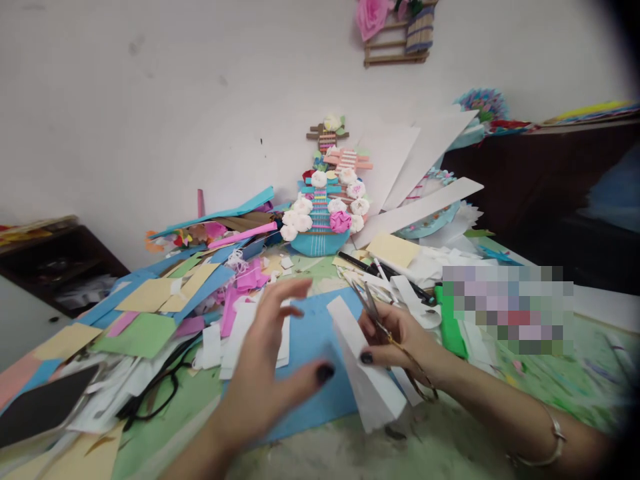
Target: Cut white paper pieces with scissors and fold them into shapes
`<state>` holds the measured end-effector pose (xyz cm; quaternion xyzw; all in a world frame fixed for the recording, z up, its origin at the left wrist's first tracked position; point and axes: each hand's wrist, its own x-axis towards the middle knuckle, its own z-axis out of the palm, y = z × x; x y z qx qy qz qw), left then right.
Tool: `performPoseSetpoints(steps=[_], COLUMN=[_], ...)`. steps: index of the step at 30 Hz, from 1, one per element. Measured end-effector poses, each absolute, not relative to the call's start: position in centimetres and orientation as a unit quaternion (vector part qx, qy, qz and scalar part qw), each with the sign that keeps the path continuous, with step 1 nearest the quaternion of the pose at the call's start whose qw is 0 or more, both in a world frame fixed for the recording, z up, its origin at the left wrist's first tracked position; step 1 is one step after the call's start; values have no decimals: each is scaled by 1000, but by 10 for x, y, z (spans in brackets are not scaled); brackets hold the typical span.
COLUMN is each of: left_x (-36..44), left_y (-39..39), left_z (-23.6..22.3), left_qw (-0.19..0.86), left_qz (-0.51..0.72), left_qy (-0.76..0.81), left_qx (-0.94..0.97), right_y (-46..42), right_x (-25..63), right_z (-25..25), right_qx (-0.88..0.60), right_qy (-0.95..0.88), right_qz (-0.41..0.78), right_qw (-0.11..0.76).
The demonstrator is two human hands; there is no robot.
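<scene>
My right hand is closed round a pair of scissors whose blades point up and away. It also pinches a white strip of paper that hangs down toward me. My left hand hovers just left of the strip with fingers spread and nothing in it. Beneath both hands a blue sheet of paper lies on the table.
Coloured paper scraps cover the left of the table, with black glasses and a dark phone. A paper-flower craft piece stands against the wall. White sheets lean at the back right. Pens lie beyond the scissors.
</scene>
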<state>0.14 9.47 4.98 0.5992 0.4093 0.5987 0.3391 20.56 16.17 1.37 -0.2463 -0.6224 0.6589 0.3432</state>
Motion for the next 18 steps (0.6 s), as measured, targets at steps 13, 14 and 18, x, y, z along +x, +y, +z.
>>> performPoseSetpoints(steps=[13, 14, 18], left_x=[4, 3, 2], left_y=[156, 156, 156], left_z=[10, 7, 3], left_qw=[661, 666, 696], left_qz=[350, 347, 337], left_qy=[403, 407, 397], left_qx=[527, 519, 493], right_y=[159, 158, 157], right_x=[201, 201, 200], right_z=[7, 7, 9], right_qx=[-297, -298, -308], right_qy=[-698, -699, -702], right_qz=[564, 562, 558], right_qw=[327, 326, 317])
